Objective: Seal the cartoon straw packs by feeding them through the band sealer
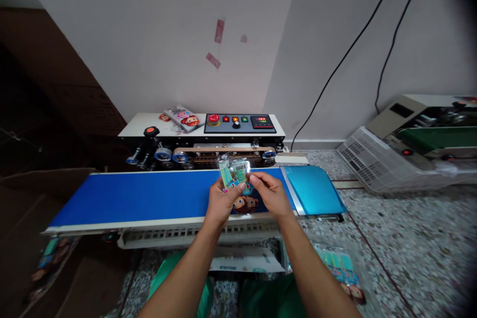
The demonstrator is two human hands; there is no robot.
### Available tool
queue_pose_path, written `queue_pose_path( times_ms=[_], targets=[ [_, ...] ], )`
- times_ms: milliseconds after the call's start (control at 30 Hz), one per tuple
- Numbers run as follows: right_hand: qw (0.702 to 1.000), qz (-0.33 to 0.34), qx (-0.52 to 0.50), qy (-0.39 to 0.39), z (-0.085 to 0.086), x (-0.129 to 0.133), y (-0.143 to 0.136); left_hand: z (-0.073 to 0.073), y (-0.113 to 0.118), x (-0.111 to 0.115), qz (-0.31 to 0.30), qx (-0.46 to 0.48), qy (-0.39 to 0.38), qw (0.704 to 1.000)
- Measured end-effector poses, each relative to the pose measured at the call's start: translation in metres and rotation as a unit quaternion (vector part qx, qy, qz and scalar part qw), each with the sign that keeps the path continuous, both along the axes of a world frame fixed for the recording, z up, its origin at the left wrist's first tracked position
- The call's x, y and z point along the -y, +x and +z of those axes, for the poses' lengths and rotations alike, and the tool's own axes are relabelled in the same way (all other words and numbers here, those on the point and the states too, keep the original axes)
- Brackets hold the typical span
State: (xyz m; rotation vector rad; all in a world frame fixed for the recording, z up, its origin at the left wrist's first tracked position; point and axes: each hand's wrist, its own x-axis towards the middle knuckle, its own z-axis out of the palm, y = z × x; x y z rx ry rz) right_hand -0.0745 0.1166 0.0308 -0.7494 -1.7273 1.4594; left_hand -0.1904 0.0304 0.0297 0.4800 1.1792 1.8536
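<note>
Over the blue conveyor belt (149,196), my left hand (222,199) pinches small clear packets (239,171) with green contents and printed cartoon faces. My right hand (271,193) holds the right side of the same packets, its thumb and fingers pressed together near the top. The two hands are close together, and the packets' lower ends hang between them. Behind the packets is the sealing machine (167,129) with its rollers and a brown band.
A control panel (238,124) with lit buttons tops the machine, beside a printed pack (184,118). At right, a white crate (372,164) stands by another machine (410,114). Filled bags (341,268) lie low on the right. A cardboard box (89,278) is at lower left.
</note>
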Motion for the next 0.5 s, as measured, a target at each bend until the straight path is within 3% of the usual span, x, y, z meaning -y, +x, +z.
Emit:
queue_pose_path(
  times_ms=[100,200,333,500],
  targets=[
    [0.996,-0.077,-0.034,0.042,0.002,0.005,0.001,0.002,0.000,0.001,-0.005,0.007,-0.002,1.000],
    [0.985,-0.165,-0.039,0.028,0.003,-0.009,0.018,0.007,-0.001,0.003,-0.004,0.010,-0.013,1.000],
    [0.964,-0.258,0.067,-0.009,-0.002,-0.037,0.050,0.016,0.001,0.005,-0.006,0.011,-0.038,0.999],
    [0.911,-0.334,0.231,0.076,-0.021,-0.066,0.069,0.021,0.006,0.005,-0.013,0.008,-0.034,0.999]
  ],
)
